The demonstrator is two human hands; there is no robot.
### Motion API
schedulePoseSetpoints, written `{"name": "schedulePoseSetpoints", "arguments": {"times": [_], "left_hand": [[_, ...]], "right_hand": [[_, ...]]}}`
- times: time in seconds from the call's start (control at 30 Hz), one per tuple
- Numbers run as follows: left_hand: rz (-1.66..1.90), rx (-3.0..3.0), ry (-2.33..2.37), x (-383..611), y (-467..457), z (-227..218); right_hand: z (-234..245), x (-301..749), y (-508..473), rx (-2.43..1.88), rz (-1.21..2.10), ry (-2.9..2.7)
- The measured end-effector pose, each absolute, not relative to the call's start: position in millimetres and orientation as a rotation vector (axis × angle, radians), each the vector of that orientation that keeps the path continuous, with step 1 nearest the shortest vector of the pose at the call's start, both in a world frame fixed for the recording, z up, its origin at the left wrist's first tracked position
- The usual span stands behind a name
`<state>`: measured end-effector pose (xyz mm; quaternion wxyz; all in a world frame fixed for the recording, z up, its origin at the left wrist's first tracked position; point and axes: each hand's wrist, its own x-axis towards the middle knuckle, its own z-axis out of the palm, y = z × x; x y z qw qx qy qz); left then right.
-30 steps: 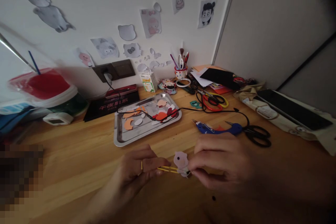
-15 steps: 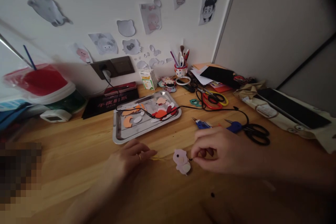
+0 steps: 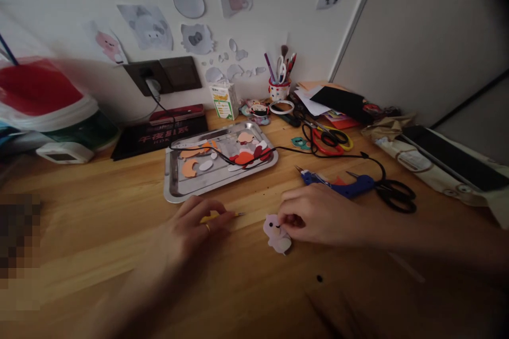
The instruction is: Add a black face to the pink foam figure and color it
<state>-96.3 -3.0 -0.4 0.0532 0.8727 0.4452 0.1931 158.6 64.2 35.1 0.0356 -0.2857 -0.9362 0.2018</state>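
Note:
A pink animal-shaped cutout (image 3: pixel 273 232) lies on the wooden table, with a black dot eye and a pale round patch on its body. My right hand (image 3: pixel 304 217) is closed over its right edge. The fingertips pinch a tiny black piece (image 3: pixel 278 226) against the face. To the left, my left hand (image 3: pixel 199 222) grips a slim yellow tool (image 3: pixel 209 218) with a thin metal tip pointing right; its exact kind is unclear. A small black oval (image 3: pixel 319 278) lies on the table nearer to me.
Behind my hands stands a metal tray (image 3: pixel 175 190) of coloured cutouts, crossed by a black cable. Beyond my right hand lie a blue glue gun (image 3: pixel 360 185) and black-handled scissors (image 3: pixel 397 196). A pen cup (image 3: pixel 279 89) and a small carton (image 3: pixel 224 100) stand near the wall.
My right hand has moved left, bringing the tiny black piece from beside the cutout onto its face. The yellow tool shows more clearly in my left hand. The view has tilted down.

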Motion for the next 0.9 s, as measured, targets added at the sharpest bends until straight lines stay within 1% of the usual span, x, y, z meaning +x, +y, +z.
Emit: {"name": "schedulePoseSetpoints", "arguments": {"times": [0.13, 0.23, 0.43, 0.8, 0.9], "left_hand": [[0.588, 2.627, 1.101, -69, -14, 6], [0.57, 2.622, 1.077, -49, -20, 6], [0.463, 2.697, 1.147, -33, -21, 4], [0.439, 2.683, 1.182, -33, -20, -1], [0.427, 2.683, 1.188, -32, -20, -2]], "right_hand": [[33, 156, 67, -0.859, 0.61, -2.921], [31, 156, 68, -0.849, 0.563, -2.947], [30, 154, 68, -0.863, 0.441, -2.996], [31, 151, 69, -0.817, 0.457, -3.0], [31, 151, 68, -0.804, 0.409, -3.001]]}}
